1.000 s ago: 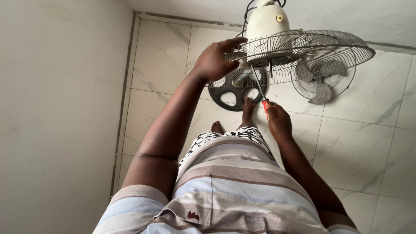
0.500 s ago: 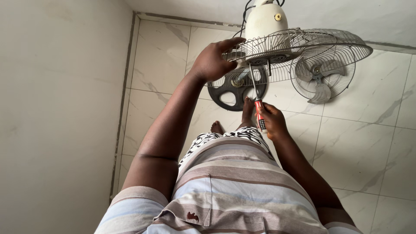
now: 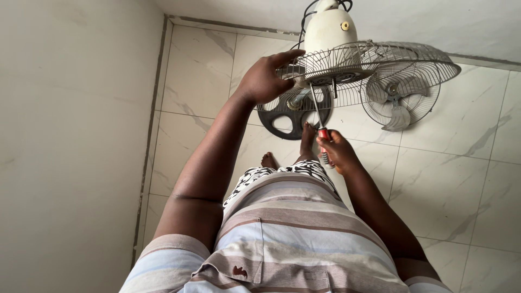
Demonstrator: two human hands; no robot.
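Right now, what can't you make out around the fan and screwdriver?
All head view:
- Screwdriver tip: lost behind the wire guard, so the contact point is unclear.
- Left hand fingertips: hidden behind the guard rim.
- Right hand covers most of the handle.
- Motor housing top and cable: cut off by the top edge.

I am seeing my own body from above: I am wearing a short-sleeved shirt (image 3: 293, 239) striped in pale blue, white and brown, with a small dark red emblem on its chest pocket (image 3: 239, 266). Below it I am wearing black-and-white patterned shorts (image 3: 282, 173). My forearms and feet (image 3: 269, 160) are bare.
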